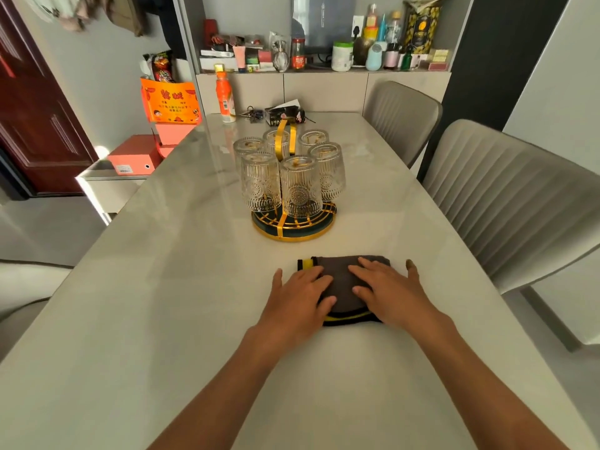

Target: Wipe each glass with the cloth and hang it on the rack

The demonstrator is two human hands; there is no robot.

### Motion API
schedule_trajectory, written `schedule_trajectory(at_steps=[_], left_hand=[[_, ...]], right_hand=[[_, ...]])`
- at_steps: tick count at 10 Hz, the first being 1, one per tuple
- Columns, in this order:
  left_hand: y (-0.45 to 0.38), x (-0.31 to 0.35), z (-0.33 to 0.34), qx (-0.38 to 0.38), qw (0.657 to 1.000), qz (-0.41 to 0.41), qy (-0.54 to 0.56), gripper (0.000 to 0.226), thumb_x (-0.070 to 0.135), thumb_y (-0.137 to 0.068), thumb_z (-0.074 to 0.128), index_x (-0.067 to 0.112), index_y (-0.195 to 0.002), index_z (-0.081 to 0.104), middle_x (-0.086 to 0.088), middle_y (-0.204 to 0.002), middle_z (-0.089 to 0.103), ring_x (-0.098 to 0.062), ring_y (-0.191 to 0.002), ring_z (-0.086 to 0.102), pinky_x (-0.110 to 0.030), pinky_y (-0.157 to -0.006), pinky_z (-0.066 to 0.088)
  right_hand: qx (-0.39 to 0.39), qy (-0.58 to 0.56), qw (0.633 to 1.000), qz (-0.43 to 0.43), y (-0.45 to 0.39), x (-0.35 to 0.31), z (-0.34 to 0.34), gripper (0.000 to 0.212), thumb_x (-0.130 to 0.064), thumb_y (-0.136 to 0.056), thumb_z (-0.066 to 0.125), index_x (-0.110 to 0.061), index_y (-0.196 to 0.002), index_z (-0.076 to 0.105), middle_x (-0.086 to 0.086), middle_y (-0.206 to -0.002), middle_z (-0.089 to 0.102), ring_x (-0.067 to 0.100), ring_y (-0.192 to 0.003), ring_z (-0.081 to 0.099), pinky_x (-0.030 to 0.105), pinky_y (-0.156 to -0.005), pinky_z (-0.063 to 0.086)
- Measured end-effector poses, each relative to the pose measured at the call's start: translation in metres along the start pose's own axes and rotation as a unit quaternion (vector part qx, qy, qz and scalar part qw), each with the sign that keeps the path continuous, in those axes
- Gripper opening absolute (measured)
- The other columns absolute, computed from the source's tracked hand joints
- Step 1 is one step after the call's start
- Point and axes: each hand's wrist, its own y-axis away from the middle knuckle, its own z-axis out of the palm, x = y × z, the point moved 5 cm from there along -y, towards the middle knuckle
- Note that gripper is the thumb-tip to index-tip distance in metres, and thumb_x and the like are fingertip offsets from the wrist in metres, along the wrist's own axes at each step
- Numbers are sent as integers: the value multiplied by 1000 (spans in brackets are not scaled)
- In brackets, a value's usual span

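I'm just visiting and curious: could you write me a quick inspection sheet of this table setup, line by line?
Surface: pale marble-look table, glossy.
Job's things: six patterned glasses hang upside down on a gold rack; folded dark cloth with yellow trim lies nearer the person.
Clutter: orange bottle, keys and a dark box at the far end.
Hands: left hand and right hand rest flat on the cloth.
Cables: nothing seen.
Surroundings: two grey chairs at right; crowded shelf behind.

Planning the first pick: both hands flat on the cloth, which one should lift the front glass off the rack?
Slight edge to the right hand: the front glass stands just left of its line, while the left hand already covers the cloth and could grip it.
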Motion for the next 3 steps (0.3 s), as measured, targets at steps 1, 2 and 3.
schedule_trajectory(at_steps=[1,2,3], left_hand=[[-18,10,2,-1,1000,-1,6,50,43,-107,36,28,-155,34,4,-167,23,-17,-153,19,-54,-124,2],[-30,16,2,7,1000,10,-3,51,43,-107,37,28,-156,33,3,-167,24,-18,-153,21,-52,-125,2],[-21,2,-4,34,999,-5,42,57,44,-104,45,29,-157,30,4,-167,23,-17,-153,22,-50,-126,6]], right_hand=[[-3,-3,1000,3,-17,18,-7,50,-43,-106,31,-38,-155,21,-12,-167,12,12,-154,12,62,-119,-3],[-5,-8,1000,-4,-27,27,-11,50,-42,-106,33,-38,-155,24,-11,-167,13,13,-154,13,61,-121,0],[23,-40,999,-19,-24,31,-9,54,-44,-104,40,-36,-155,25,-8,-167,16,15,-153,17,56,-122,7]])
